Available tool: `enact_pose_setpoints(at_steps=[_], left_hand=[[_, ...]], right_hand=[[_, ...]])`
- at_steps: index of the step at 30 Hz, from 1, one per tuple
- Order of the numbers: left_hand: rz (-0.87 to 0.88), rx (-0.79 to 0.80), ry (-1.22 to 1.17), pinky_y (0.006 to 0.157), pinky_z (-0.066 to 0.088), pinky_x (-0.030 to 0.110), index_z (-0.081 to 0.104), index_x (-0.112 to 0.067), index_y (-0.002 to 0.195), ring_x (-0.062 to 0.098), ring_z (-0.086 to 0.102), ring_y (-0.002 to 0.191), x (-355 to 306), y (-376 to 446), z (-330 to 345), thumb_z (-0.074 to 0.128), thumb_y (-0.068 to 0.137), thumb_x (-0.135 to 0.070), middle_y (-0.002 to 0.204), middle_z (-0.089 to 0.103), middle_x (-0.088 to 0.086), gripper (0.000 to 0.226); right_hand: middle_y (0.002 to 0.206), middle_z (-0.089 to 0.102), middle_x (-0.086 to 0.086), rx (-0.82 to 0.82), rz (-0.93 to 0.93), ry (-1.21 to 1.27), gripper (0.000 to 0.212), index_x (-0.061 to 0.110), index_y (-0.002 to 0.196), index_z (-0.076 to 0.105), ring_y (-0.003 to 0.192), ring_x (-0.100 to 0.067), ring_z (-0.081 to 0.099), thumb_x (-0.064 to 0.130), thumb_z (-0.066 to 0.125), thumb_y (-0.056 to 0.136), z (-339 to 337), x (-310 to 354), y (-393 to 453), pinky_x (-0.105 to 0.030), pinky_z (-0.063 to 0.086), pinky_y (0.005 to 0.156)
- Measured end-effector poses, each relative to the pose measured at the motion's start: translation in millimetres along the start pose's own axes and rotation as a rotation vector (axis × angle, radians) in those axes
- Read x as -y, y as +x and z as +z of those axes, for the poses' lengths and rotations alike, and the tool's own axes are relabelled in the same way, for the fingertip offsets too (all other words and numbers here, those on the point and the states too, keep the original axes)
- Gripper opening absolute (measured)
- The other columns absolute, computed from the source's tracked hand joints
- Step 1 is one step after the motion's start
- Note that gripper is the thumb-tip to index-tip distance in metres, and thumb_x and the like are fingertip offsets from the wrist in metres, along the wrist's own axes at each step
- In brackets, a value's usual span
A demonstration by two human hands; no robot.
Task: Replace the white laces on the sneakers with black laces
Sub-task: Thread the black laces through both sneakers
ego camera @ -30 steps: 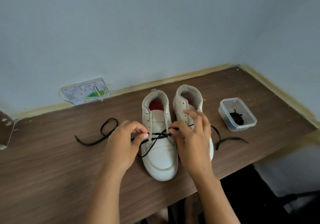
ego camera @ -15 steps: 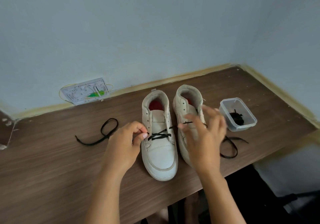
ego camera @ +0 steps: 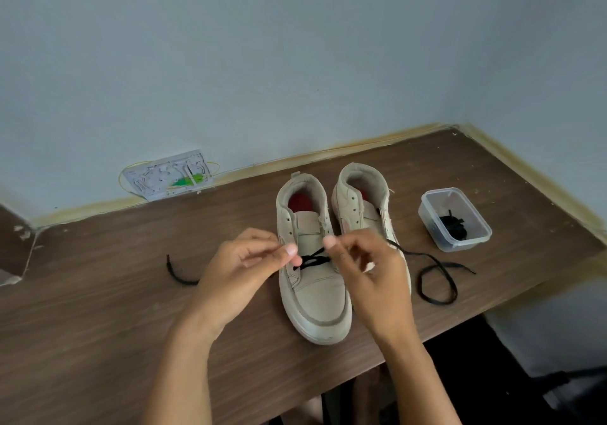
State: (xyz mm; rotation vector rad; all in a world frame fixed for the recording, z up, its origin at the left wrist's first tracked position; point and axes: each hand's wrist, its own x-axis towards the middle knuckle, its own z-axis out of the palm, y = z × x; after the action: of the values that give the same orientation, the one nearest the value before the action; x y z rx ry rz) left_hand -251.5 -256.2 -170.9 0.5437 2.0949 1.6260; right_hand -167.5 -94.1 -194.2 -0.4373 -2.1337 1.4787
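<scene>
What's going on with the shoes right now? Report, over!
Both hands, left and right, pinch the black lace over the left sneaker. Only its lowest eyelets are laced. Nothing in the way.

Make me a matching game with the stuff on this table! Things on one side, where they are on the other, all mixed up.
Things:
1. black lace
2. plastic container
3. right sneaker
4. white panel with wires

Places or states:
A. against the wall, far left
B. crossed through the lowest eyelets of the left sneaker
C. right of both shoes, with a black bundle inside
D. upper eyelets with no lace in them

Pairs: 1-B, 2-C, 3-D, 4-A
</scene>
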Motion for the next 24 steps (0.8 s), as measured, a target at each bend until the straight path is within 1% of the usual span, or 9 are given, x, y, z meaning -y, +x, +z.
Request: enact_pose_setpoints(at_steps=[3,6,9,13,16,18,19,21,24], left_hand=[[0.074,-0.058,-0.102,0.083,0.047,0.015,0.080,-0.022,0.076,0.004,0.062,0.093,-6,1,4,0.069,0.074,-0.037,0.095,0.060,-0.009,0.019],[0.116,-0.095,-0.137,0.085,0.051,0.024,0.080,-0.027,0.083,0.006,0.062,0.098,-8,2,6,0.071,0.071,-0.040,0.097,0.059,-0.014,0.020],[0.101,-0.126,-0.189,0.079,0.051,0.024,0.080,-0.025,0.087,0.009,0.063,0.086,-9,1,9,0.072,0.066,-0.042,0.106,0.059,-0.005,0.027],[0.008,-0.404,-0.196,0.082,0.045,0.018,0.077,-0.026,0.088,0.006,0.063,0.101,0,7,4,0.073,0.076,-0.037,0.106,0.067,-0.001,0.017],[-0.165,-0.610,0.170,0.085,0.046,0.033,0.071,-0.036,0.090,0.019,0.060,0.107,22,11,-7,0.068,0.087,-0.036,0.109,0.063,-0.004,0.004],[-0.180,-0.586,0.407,0.096,0.044,0.049,0.062,-0.049,0.091,0.025,0.055,0.112,30,9,-10,0.067,0.085,-0.041,0.114,0.054,-0.006,0.011],[-0.118,-0.555,0.435,0.099,0.043,0.050,0.061,-0.049,0.097,0.024,0.053,0.114,29,8,-10,0.069,0.083,-0.043,0.117,0.052,-0.008,0.017],[0.103,-0.406,0.356,0.099,0.043,0.032,0.066,-0.043,0.108,0.010,0.054,0.112,16,7,-3,0.071,0.081,-0.045,0.115,0.056,-0.016,0.028],[0.290,-0.112,0.231,0.087,0.038,0.007,0.074,-0.036,0.099,-0.007,0.057,0.103,-9,7,25,0.070,0.075,-0.045,0.099,0.068,-0.025,0.026]], right_hand=[[0.095,0.072,-0.003,0.413,0.137,0.293,0.024,0.013,0.100,0.075,0.070,-0.013,0.057,0.028,0.057,0.096,2,10,-4,-0.023,0.044,0.064],[0.121,0.066,-0.016,0.572,0.224,0.558,0.037,0.011,0.130,0.061,0.076,-0.015,0.060,0.021,0.055,0.095,3,12,-4,-0.023,0.042,0.068],[0.106,0.068,-0.023,0.696,0.272,0.704,0.040,0.011,0.133,0.056,0.073,-0.016,0.057,0.015,0.058,0.093,-1,11,-5,-0.025,0.040,0.069],[0.072,0.062,0.000,0.630,0.316,0.539,0.023,0.015,0.103,0.074,0.064,-0.012,0.045,0.030,0.067,0.087,-21,3,0,-0.021,0.033,0.061],[0.070,0.058,0.002,0.483,0.335,0.421,0.028,0.018,0.091,0.077,0.066,-0.014,0.039,0.043,0.073,0.078,-46,-7,4,-0.024,0.027,0.058],[0.068,0.057,-0.001,0.416,0.326,0.387,0.026,0.016,0.089,0.077,0.063,-0.013,0.038,0.041,0.073,0.083,-56,-11,6,-0.021,0.028,0.056],[0.067,0.056,-0.001,0.398,0.328,0.374,0.023,0.016,0.088,0.077,0.061,-0.014,0.035,0.037,0.070,0.086,-57,-10,6,-0.022,0.026,0.055],[0.065,0.053,-0.002,0.393,0.327,0.360,0.020,0.014,0.088,0.077,0.058,-0.015,0.031,0.029,0.064,0.085,-52,-7,6,-0.024,0.020,0.054],[0.062,0.052,-0.001,0.429,0.279,0.344,0.020,0.011,0.090,0.076,0.053,-0.007,0.036,0.025,0.063,0.087,-39,-3,4,-0.014,0.027,0.050]])
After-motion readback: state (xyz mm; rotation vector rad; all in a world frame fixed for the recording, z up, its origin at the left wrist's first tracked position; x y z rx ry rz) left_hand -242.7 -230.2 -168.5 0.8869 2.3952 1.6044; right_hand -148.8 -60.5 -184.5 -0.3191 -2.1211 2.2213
